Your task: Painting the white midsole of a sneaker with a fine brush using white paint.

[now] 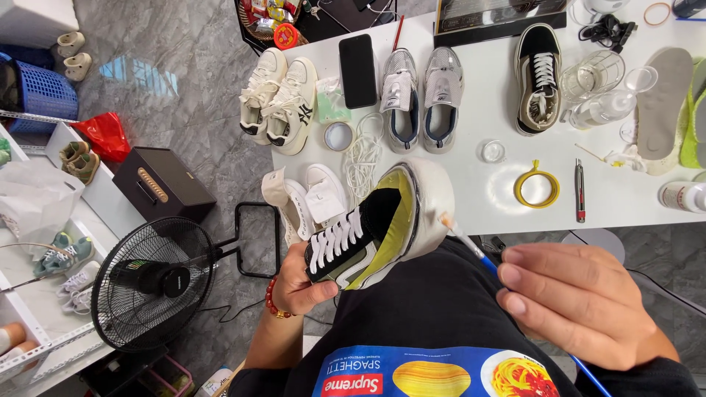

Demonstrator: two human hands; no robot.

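Observation:
My left hand grips a black low sneaker with white laces, a yellow-green lining and a white taped sole, holding it by the toe above my lap. My right hand pinches a thin blue-handled paintbrush. The brush's pale tip touches the sneaker's white heel edge. Both hands sit just in front of the white table.
On the table lie cream sneakers, grey mesh sneakers, a black and olive sneaker, a black phone, a yellow tape ring, a pen knife and grey insoles. A black floor fan stands left.

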